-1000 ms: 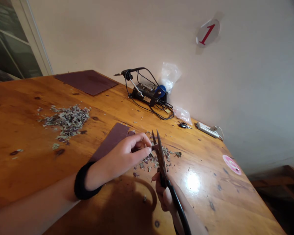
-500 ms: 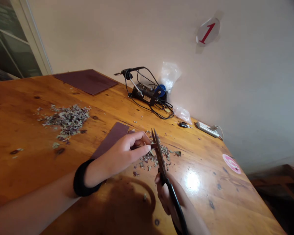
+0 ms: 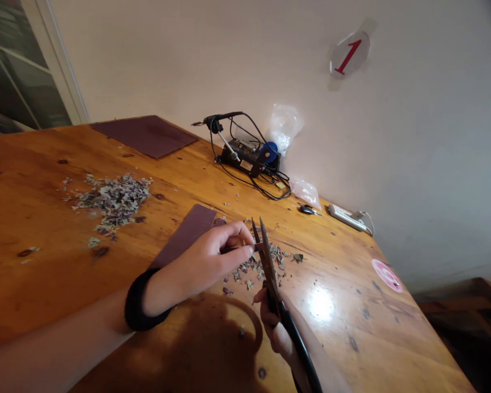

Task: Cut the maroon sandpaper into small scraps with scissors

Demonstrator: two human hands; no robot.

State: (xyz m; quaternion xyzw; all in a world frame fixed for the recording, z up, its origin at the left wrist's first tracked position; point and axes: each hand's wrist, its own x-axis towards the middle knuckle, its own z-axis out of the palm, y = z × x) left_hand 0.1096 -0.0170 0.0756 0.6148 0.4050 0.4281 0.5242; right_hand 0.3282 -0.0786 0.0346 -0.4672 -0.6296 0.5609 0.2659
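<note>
A thin dark red strip [image 3: 259, 247] is pinched between the thumb and fingers of my left hand [image 3: 213, 256], which wears a black band at the wrist. My right hand [image 3: 282, 327] is closed round the black handles of the scissors [image 3: 269, 267]. Their blades point away from me and stand slightly apart, with the strip's end between them. Small cut scraps [image 3: 278, 256] lie on the table under and around the blades. A dark red sheet [image 3: 188, 232] lies partly behind my left hand.
A larger pile of scraps [image 3: 120, 199] lies on the wooden table [image 3: 57, 229] at the left. Farther back are a large dark red sheet [image 3: 147, 135], a soldering station [image 3: 243, 158] with cables, plastic bags [image 3: 284, 128] and a power strip [image 3: 347, 217]. A pink round sticker [image 3: 387, 274] is at the right.
The scissor blades have opened a little wider. My left hand and the strip have barely shifted.
</note>
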